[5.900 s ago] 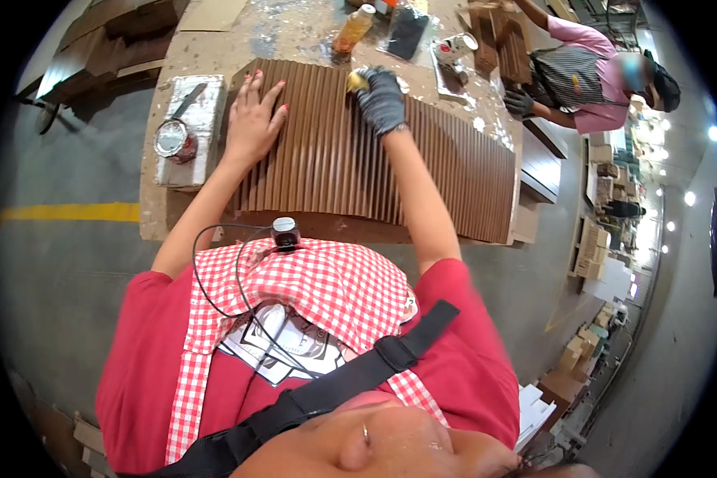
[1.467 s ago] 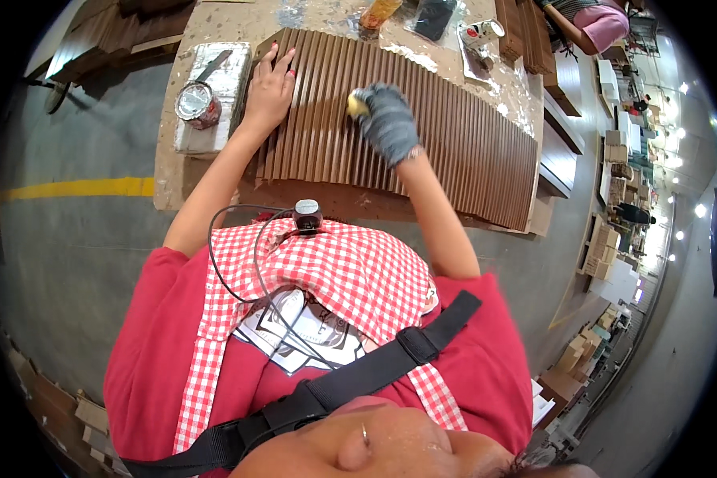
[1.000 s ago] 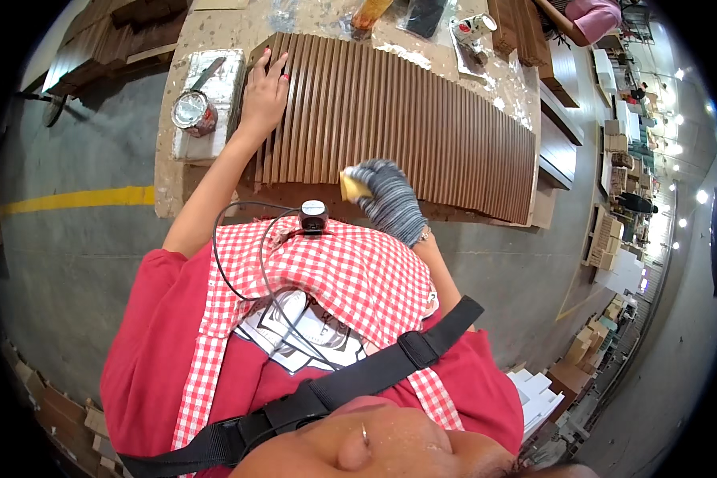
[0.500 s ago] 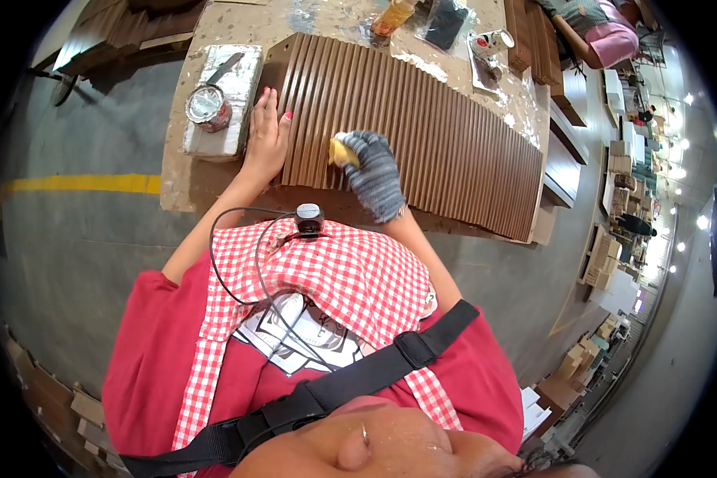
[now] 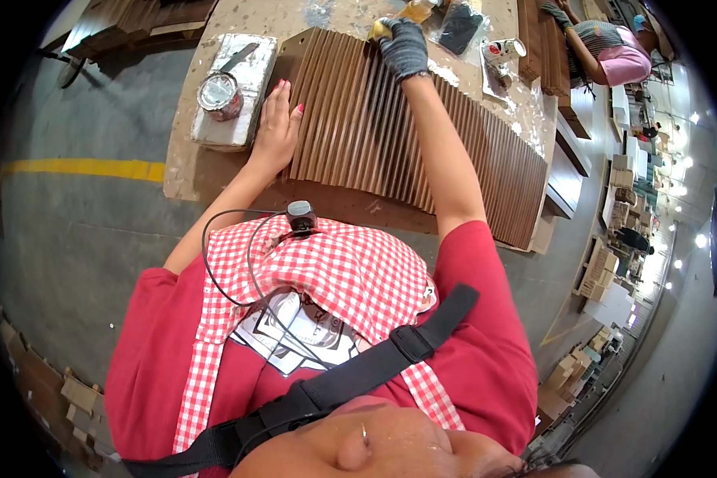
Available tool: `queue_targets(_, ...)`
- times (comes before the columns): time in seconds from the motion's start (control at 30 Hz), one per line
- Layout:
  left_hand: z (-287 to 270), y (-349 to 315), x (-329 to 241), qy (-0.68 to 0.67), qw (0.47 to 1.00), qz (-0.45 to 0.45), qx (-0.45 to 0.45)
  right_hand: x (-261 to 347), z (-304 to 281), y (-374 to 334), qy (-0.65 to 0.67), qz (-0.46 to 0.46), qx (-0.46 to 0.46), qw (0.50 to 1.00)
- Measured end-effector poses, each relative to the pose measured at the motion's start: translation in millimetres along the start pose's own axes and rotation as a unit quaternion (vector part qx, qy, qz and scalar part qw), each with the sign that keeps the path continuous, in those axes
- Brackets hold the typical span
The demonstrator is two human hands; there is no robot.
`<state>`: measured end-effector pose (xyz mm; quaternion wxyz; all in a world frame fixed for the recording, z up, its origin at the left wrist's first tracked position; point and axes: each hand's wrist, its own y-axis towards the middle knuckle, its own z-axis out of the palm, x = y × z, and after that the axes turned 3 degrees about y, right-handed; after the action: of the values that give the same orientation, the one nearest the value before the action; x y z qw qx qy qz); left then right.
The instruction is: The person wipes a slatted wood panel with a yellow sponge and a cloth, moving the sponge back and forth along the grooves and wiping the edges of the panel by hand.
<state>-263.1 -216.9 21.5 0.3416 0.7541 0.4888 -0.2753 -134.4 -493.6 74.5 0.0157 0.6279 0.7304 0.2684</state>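
Observation:
A brown ribbed wooden panel (image 5: 350,119) lies across the worktable, its grooves running from near to far. My bare left hand (image 5: 276,131) rests flat on the panel's left end, fingers stretched out. My right hand (image 5: 404,49), in a grey knit glove, reaches to the far edge of the panel. Its fingers close on a yellow sponge (image 5: 379,30) pressed against the ribs there. Beside my left hand, a small lidded can (image 5: 220,95) stands on a white block (image 5: 235,131), with a putty knife (image 5: 240,57) lying behind it.
The cardboard-covered worktable (image 5: 185,171) is spattered with paint. Beyond the panel are an amber jar (image 5: 416,10), a dark item in clear plastic (image 5: 460,28) and a white cup (image 5: 503,52). Stacked brown boards (image 5: 543,56) stand at the right, near a co-worker in pink (image 5: 623,64).
My right hand has moved away from me with the sponge, from the near part of the panel to its far edge. My left hand stays at the left end.

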Motion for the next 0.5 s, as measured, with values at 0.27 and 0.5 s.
queue_targets(0.27, 1, 0, 0, 0.002, 1.000, 0.005, -0.017, 6, -12, -16, 0.122, 0.087, 0.034, 0.988)
queue_targets(0.5, 5, 1, 3, -0.003, 1.000, -0.007, -0.001, 53, -33, -67, 0.054, 0.138, 0.180, 0.972)
